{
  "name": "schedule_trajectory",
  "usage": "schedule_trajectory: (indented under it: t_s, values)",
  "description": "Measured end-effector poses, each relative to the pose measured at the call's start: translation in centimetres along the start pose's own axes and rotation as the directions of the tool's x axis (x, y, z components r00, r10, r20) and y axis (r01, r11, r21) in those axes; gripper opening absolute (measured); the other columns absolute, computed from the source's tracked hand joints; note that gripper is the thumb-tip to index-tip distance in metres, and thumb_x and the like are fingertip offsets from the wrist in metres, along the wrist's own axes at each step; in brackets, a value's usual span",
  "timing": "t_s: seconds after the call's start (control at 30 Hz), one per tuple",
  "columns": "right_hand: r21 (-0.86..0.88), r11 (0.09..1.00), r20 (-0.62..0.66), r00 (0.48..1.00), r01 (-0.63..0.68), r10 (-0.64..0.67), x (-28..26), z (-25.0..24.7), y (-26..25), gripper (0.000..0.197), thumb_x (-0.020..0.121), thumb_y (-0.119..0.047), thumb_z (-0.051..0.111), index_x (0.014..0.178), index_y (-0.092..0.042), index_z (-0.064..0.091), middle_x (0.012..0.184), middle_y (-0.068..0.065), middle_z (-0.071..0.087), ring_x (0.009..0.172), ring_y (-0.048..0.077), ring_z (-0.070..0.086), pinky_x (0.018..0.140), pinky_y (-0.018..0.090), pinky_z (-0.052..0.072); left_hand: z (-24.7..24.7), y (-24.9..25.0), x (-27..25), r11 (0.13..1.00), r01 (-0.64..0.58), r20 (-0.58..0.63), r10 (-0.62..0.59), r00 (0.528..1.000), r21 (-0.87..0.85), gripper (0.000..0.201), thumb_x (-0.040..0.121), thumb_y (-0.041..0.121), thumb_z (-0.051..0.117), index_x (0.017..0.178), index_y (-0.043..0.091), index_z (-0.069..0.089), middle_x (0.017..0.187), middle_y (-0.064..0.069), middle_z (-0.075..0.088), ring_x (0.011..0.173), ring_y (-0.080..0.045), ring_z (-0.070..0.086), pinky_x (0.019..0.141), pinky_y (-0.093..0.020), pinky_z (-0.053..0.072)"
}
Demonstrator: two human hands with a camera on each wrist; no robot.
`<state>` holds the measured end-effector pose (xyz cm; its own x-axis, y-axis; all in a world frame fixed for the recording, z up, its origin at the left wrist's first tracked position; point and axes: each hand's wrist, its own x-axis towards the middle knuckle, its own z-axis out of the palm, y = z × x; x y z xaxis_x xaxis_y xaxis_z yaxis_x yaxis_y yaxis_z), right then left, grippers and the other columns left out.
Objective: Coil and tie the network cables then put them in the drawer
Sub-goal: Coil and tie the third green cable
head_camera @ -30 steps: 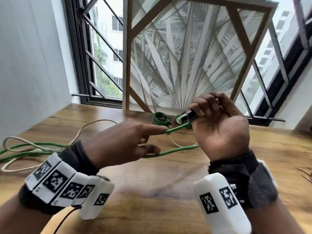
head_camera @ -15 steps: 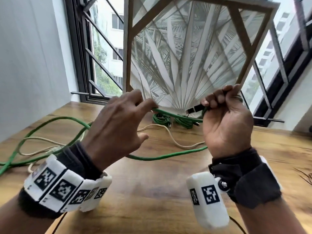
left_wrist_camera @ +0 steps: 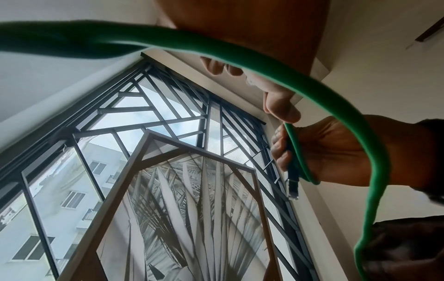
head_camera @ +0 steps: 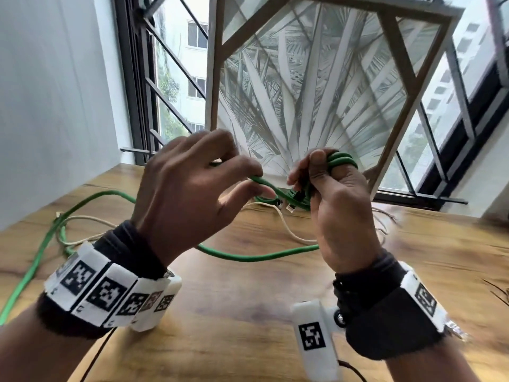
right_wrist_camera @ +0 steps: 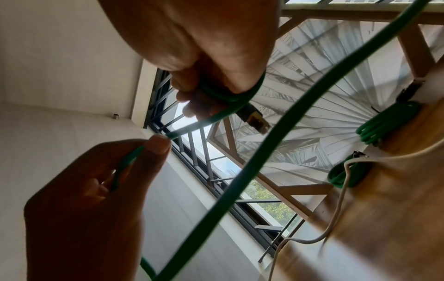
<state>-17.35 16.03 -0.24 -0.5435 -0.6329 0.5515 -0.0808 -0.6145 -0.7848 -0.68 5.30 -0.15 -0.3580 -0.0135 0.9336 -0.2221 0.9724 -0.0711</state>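
Note:
Both hands are raised above the wooden table (head_camera: 248,312). My right hand (head_camera: 308,175) grips the plug end of a long green network cable (head_camera: 248,256), which is looped over its fingers (head_camera: 341,158); the black plug (head_camera: 298,195) hangs below the fist. My left hand (head_camera: 256,179) pinches the same cable a short way from the right hand. The right wrist view shows the loops round the right fingers (right_wrist_camera: 230,95), the plug (right_wrist_camera: 254,117) and the left hand's pinch (right_wrist_camera: 156,144). The slack trails off left across the table.
Two coiled green cable bundles (right_wrist_camera: 389,121) (right_wrist_camera: 346,173) lie at the table's far edge under a wood-framed leaf-print panel (head_camera: 316,92). A loose cream cable (head_camera: 289,232) snakes over the tabletop. Behind stands a barred window (head_camera: 176,78), with a white wall on the left.
Both hands have lifted. The cable, held straight by its plug before, now lies looped over the right fingers, and the left hand has come close to the right.

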Motion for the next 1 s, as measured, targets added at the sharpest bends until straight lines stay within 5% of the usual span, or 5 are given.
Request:
schedule_trajectory:
  t_s: [0.3,0.47,0.6,0.83,1.0]
  values:
    - [-0.236,0.963,0.263,0.945,-0.133,0.195,-0.8,-0.1,-0.2,0.025,0.107,-0.006,0.046,0.091,0.003,0.064,0.073,0.013,0.070,0.066,0.024,0.066,0.064,0.029,0.054,-1.5,-1.1,0.5,1.000,-0.019,-0.085,0.021,0.996,0.021,0.048,0.083,0.062,0.079,0.079,0.015,0.080,0.070,-0.002,0.063,0.066,-0.009,0.050,0.053,-0.036,0.048]
    - [-0.294,0.922,0.403,0.842,-0.253,0.359,-1.2,0.0,0.1,0.039,0.104,-0.029,0.047,0.082,-0.002,0.066,0.058,0.007,0.046,0.054,0.018,0.040,0.052,0.031,0.030,-1.6,-1.7,0.5,0.992,-0.094,-0.071,0.100,0.992,0.086,0.059,0.076,0.072,0.077,0.077,0.013,0.076,0.070,-0.005,0.063,0.060,-0.020,0.059,0.059,-0.035,0.043]
    - [-0.354,0.908,0.467,0.798,-0.225,0.380,-1.8,0.7,0.0,0.051,0.102,-0.047,0.040,0.070,-0.012,0.060,0.062,0.023,0.035,0.053,0.016,0.028,0.051,0.031,0.018,-0.9,-2.1,0.6,0.995,-0.072,0.005,0.071,0.997,0.076,0.062,0.077,0.075,0.073,0.083,0.014,0.075,0.076,-0.006,0.061,0.067,-0.024,0.060,0.065,-0.039,0.042]
    - [-0.360,0.933,0.490,0.846,-0.020,0.208,-1.1,-0.3,-0.6,0.056,0.097,-0.042,0.056,0.062,0.000,0.042,0.060,0.009,0.027,0.052,0.023,0.022,0.046,0.028,0.020,0.4,-2.6,0.6,1.000,0.004,0.030,-0.005,1.000,0.025,0.023,0.104,0.031,0.064,0.098,0.012,0.075,0.091,-0.008,0.063,0.082,-0.024,0.060,0.075,-0.033,0.034]
    - [-0.384,0.919,0.244,0.970,0.086,0.012,0.1,-1.4,-0.3,0.057,0.099,-0.039,0.063,0.058,-0.006,0.041,0.059,0.021,0.023,0.050,0.030,0.020,0.047,0.034,0.018,0.7,-5.1,0.2,0.965,0.238,-0.005,-0.239,0.971,0.113,0.030,0.097,0.047,0.069,0.107,0.018,0.071,0.096,-0.001,0.052,0.088,-0.017,0.053,0.074,-0.036,0.044]
